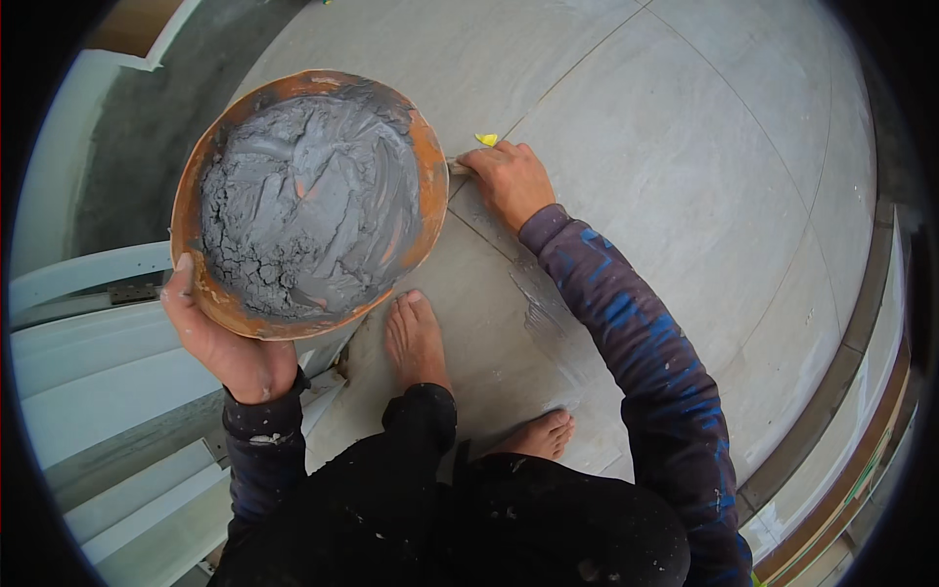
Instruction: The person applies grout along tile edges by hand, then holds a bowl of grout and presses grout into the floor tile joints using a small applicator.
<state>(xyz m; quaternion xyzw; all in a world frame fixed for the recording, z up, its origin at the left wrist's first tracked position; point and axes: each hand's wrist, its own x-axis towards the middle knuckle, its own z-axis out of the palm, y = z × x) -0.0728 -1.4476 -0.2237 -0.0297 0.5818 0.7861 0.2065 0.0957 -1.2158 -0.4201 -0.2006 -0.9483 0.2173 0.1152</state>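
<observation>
My left hand [230,342] grips the lower left rim of a round orange bowl [428,186], thumb over the edge. Thick grey paste [303,196] fills much of it, smooth and smeared at the top, cracked and crumbly at the lower left. To the right of the bowl, my right hand [509,181] is closed low over the tiled floor [675,196]. A short pale piece [457,167] of what it holds shows between the fingers and the bowl; the bowl hides the rest. A small yellow piece [486,139] lies by its knuckles.
Thin dark joints cross the large grey tiles. Grey smears [548,313] mark the floor below my right forearm. My bare feet [416,338] stand under the bowl and between my arms. White stepped panels [108,362] lie at the left; a dark edge strip [866,303] curves along the right.
</observation>
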